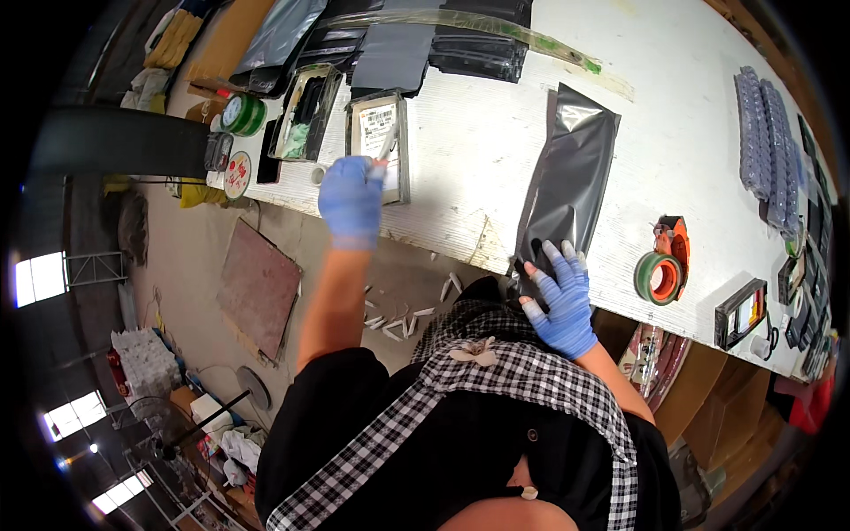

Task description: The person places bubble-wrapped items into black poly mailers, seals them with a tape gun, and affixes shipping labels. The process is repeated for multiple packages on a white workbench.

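My left hand [352, 202], in a blue glove with bare fingertips, is closed at the near side of a shallow tray [405, 150] of printed paper labels [375, 122]. A pale curled paper strip [390, 142] rises from its pinched thumb and finger; whether it is a label's edge or loose paper I cannot make out. My right hand [563, 305], gloved alike, lies with spread fingers on the near end of a dark grey plastic mailing bag [571, 168]. The bag lies flat and lengthwise on the white table [460, 168], its near end reaching the table edge.
An orange tape dispenser [666, 261] stands right of the bag. Bubble-wrapped packs [768, 150] and a small black-framed box [740, 314] lie at the far right. Stacked dark bags [390, 57], another tray [305, 111] and a green tape roll [243, 115] sit at the back left.
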Motion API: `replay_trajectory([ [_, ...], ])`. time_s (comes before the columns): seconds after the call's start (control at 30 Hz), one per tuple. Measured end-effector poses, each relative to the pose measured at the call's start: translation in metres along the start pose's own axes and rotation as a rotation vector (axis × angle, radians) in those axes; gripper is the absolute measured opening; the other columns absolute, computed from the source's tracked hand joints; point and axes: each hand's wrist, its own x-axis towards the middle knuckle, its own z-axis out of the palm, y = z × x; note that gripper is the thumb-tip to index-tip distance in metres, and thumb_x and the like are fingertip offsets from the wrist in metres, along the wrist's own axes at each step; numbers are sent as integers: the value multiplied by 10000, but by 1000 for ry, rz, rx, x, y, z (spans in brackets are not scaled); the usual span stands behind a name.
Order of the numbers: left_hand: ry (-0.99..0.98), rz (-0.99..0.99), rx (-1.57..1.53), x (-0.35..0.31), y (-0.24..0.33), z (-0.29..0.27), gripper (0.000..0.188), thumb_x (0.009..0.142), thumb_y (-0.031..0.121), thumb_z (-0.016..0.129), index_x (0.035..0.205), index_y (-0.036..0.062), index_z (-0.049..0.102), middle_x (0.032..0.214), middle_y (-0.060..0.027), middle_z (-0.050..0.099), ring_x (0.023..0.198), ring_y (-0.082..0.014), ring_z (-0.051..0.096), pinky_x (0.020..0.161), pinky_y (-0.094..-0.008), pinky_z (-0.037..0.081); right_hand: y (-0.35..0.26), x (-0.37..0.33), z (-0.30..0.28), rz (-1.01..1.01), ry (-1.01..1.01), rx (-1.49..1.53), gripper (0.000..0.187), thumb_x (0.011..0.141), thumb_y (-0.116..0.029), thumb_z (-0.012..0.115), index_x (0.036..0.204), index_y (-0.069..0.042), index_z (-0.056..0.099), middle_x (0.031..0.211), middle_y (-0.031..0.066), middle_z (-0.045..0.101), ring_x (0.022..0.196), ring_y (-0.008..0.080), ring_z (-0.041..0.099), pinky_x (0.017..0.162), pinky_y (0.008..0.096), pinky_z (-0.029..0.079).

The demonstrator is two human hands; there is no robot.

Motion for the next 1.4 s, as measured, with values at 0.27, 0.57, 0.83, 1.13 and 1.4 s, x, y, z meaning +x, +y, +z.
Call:
replay_trajectory([
  [0.27, -185, 705, -263, -104, 125, 12, 360, 784, 100, 706, 1127, 64, 606, 1009, -97, 622, 849, -187, 597, 777, -338, 514, -19, 41, -8, 878, 228, 1482, 266, 928, -54, 608, 1176, 24, 549, 1055, 131, 673, 905, 171, 658, 799, 280, 559],
  [0.57, -955, -566, -1445, -116, 126, 22, 157, 896, 125, 657, 1030, 54, 618, 841, -3, 614, 729, -68, 544, 689, -209, 475, -3, 19, -38, 694, 350, 1327, 337, 894, -55, 634, 1215, 29, 574, 1100, 97, 671, 947, 147, 634, 840, 291, 530],
  [0.83, -998, -602, -1279, -116, 137, 24, 157, 898, 163, 667, 992, 59, 598, 815, 13, 604, 689, -55, 535, 603, -187, 419, 1, 7, -47, 704, 388, 1301, 376, 892, -33, 631, 1249, 49, 548, 1131, 132, 667, 1000, 167, 640, 875, 295, 530],
  [1.13, -1025, -547, -1269, -115, 139, 22, 166, 894, 182, 664, 1007, 74, 609, 839, 20, 634, 734, -51, 587, 613, -175, 448, 2, 2, -49, 697, 372, 1349, 382, 898, -60, 626, 1255, 47, 542, 1146, 135, 660, 1010, 171, 640, 875, 294, 532],
  [1.4, -1016, -516, -1273, -115, 138, 20, 150, 887, 168, 679, 983, 69, 621, 855, 7, 653, 738, -57, 601, 624, -181, 462, 7, 2, -42, 699, 339, 1463, 415, 897, -89, 625, 1278, 44, 527, 1144, 146, 652, 998, 201, 656, 860, 313, 554],
])
